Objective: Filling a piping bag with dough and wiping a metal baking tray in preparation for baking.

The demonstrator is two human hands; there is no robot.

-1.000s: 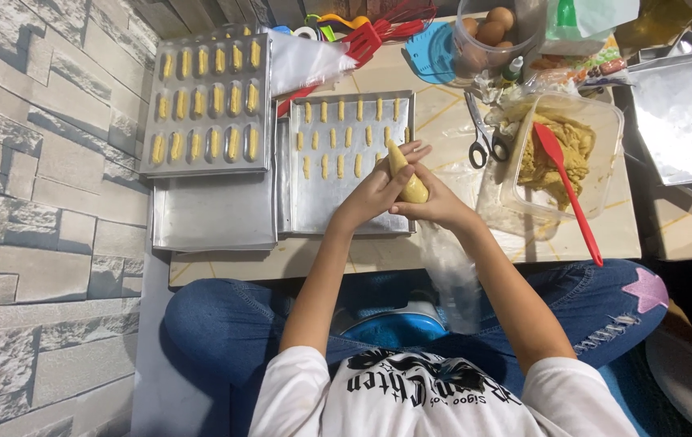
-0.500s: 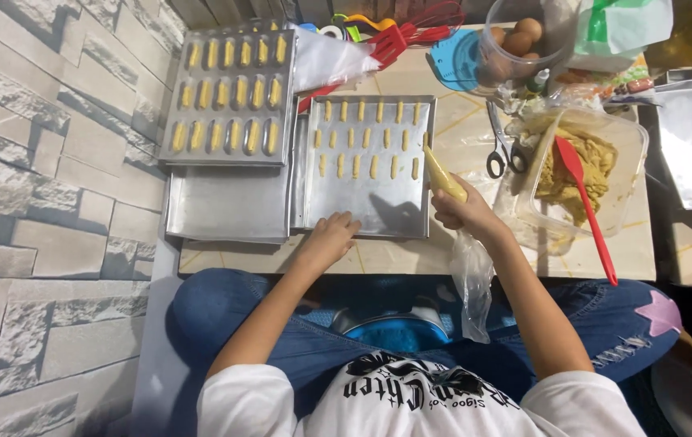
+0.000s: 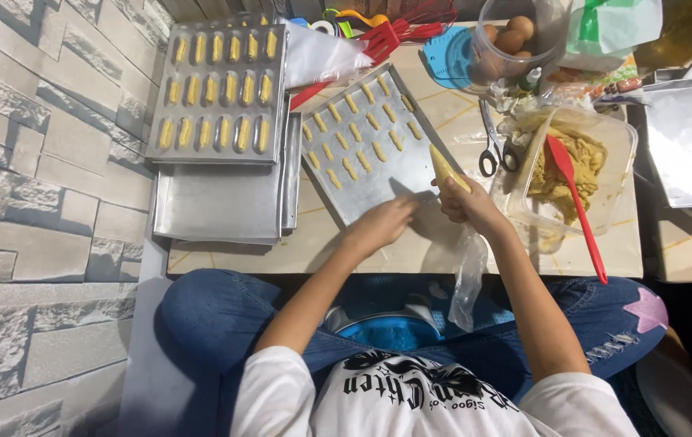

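My right hand (image 3: 469, 204) grips a clear piping bag (image 3: 448, 169) filled with yellow dough, its tip pointing at a metal baking tray (image 3: 397, 180). The tray lies turned at an angle and carries short piped dough strips (image 3: 355, 136) on its far half. My left hand (image 3: 383, 223) rests on the tray's near edge, fingers spread on the metal. The loose plastic tail of the bag (image 3: 469, 279) hangs down over my lap.
A full tray of piped pieces (image 3: 218, 84) sits on stacked bare trays (image 3: 216, 209) at the left. At the right are a plastic tub of dough (image 3: 613, 182) with a red spatula (image 3: 575, 202), scissors (image 3: 492, 146), a container of eggs (image 3: 507, 42) and another tray (image 3: 689, 137).
The baking tray has been swung round to an angle. My left hand left the piping bag and went down to the tray's near edge. My right hand kept the bag.
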